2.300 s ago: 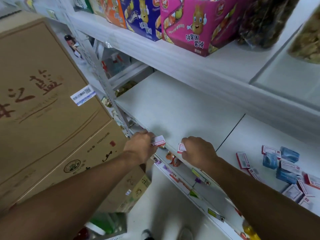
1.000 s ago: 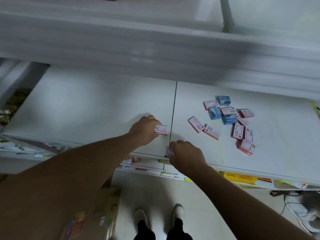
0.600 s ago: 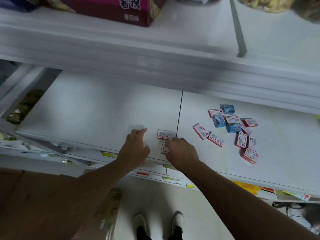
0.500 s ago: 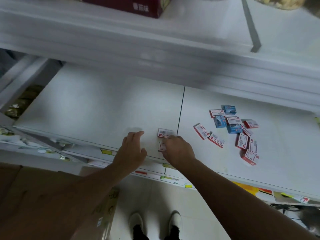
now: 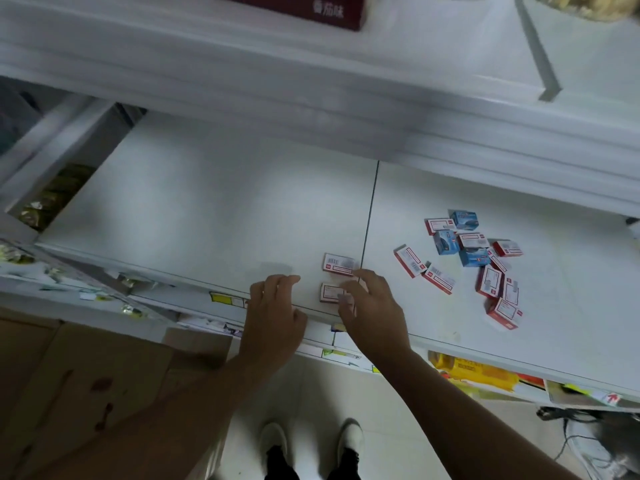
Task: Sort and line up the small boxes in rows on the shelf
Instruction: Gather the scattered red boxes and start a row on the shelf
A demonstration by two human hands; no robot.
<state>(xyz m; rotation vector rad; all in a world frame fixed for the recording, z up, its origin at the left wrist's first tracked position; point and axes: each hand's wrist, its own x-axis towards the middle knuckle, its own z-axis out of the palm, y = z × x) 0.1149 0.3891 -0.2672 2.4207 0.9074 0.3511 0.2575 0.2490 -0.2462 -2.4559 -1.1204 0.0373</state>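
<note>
Two small red-and-white boxes lie one behind the other near the front edge of the white shelf [image 5: 214, 216], just left of the seam: the far box [image 5: 338, 263] and the near box [image 5: 330, 293]. My right hand [image 5: 372, 306] has its fingers spread over the near box's right end, touching it. My left hand [image 5: 277, 306] rests open at the shelf edge, left of the boxes, holding nothing. A loose pile of red boxes [image 5: 495, 282] and blue boxes [image 5: 464, 237] lies on the right shelf panel.
The upper shelf [image 5: 311, 81] overhangs the back of this one and carries a dark red carton [image 5: 329, 12]. A brown cardboard box [image 5: 86, 375] stands at lower left. Price tags line the shelf's front edge. My feet stand on the floor below.
My left hand let go of its box, which now lies behind the other, and drew back to the shelf edge. My right hand set its box down and spread its fingers over it.
</note>
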